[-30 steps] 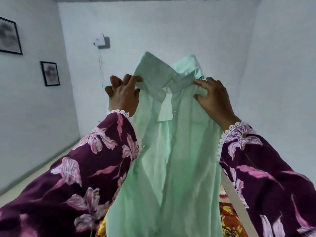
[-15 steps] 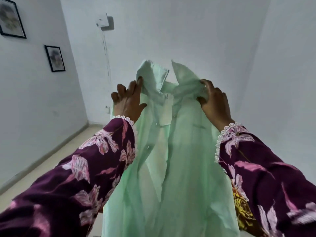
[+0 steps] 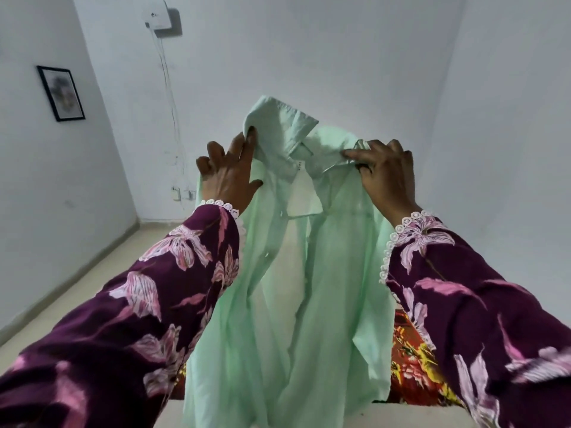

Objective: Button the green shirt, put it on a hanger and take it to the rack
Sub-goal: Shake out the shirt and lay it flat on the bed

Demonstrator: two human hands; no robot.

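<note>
Green shirt (image 3: 309, 273) hangs in the air in front of the person, held up by its top, with the front open and the long part dangling down. Left hand (image 3: 230, 174) pinches the collar (image 3: 278, 125) with fingertip and thumb, the other fingers spread out. Right hand (image 3: 386, 171) grips the bunched cloth at the other shoulder. The left hold looks small, so I think the shirt could slip and drop on that side. The thin cloth could also twist, which would make the buttons hard to line up. No hanger or rack shows. White walls (image 3: 340, 57) stand ahead and on both sides, well apart from the hands, with bare floor (image 3: 77, 288) on the left. A flowery cloth (image 3: 411, 372) lies low on the right, just beside the hem.
</note>
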